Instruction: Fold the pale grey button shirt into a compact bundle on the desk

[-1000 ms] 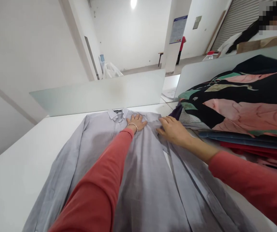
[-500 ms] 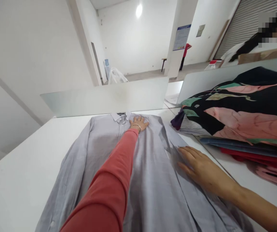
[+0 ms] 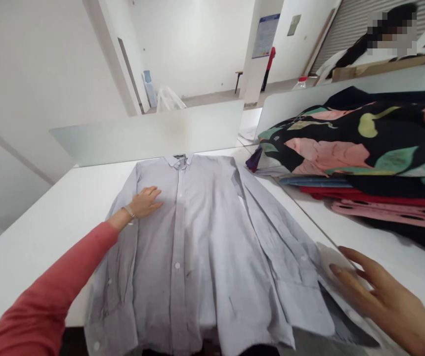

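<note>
A grey long-sleeved button shirt (image 3: 197, 222) lies face up on the white table (image 3: 23, 232), its collar at the far side and its sleeves along its sides. My left hand (image 3: 145, 201), with a bracelet at the wrist, is over the left part of the shirt's chest, fingers spread and holding nothing. Beyond the cuff of the right-side sleeve, my right hand (image 3: 375, 289) is at the table's right part, slightly blurred, its fingers apart and nothing between them.
Folded clothes, topped by a black floral garment (image 3: 331, 143), are piled at the right. A low frosted panel (image 3: 153, 133) runs along the table's back edge. Behind it are a white plastic bag (image 3: 168, 99), a red-capped bottle (image 3: 301, 83) and people.
My left hand has moved left and nearer across the shirt. My right hand has moved right and nearer, away from the sleeve's upper part. The view has shifted, showing the shirt's hem.
</note>
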Available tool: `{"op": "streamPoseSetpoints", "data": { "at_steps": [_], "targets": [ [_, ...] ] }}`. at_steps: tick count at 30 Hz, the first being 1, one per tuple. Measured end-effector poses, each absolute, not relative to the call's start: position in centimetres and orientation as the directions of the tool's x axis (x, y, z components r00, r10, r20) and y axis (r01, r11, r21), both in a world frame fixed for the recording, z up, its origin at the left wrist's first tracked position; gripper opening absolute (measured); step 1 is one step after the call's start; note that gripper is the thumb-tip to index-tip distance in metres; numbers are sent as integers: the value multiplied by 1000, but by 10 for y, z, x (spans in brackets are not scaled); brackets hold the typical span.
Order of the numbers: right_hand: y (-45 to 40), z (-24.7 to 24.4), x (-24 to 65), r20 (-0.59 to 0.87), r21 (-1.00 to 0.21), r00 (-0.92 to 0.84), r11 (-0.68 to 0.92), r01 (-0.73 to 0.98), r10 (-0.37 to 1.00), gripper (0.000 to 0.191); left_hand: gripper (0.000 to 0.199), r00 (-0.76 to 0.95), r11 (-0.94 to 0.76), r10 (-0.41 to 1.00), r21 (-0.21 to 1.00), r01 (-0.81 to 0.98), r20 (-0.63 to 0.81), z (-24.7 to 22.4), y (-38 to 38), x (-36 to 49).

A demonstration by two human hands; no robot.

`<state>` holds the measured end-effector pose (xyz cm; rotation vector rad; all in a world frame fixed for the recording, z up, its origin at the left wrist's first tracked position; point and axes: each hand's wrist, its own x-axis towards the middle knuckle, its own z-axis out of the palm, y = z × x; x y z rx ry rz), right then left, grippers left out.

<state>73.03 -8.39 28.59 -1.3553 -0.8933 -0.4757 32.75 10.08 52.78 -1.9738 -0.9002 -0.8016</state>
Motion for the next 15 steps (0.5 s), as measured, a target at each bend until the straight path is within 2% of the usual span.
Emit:
{"op": "streamPoseSetpoints", "data": {
  "at_steps": [2,7,12,15],
  "targets": [
    [-87,279,721,738,-675,646,189,713,195,57,56,512,-399,333,-374,837,792,493,99,295],
    [-88,276,709,729,-682,651,139,718,214,57,62,335,-306,375,-226,925,864,426,90,250],
    [-95,287,710,718,-652,621,-8,758,315,48,73,254,-344,331,-135,929,909,396,81,228],
    [-94,295,714,716,-613,601,-94,785,354,39,63,232,-348,376,-96,933,897,388,80,222]
  ]
}}
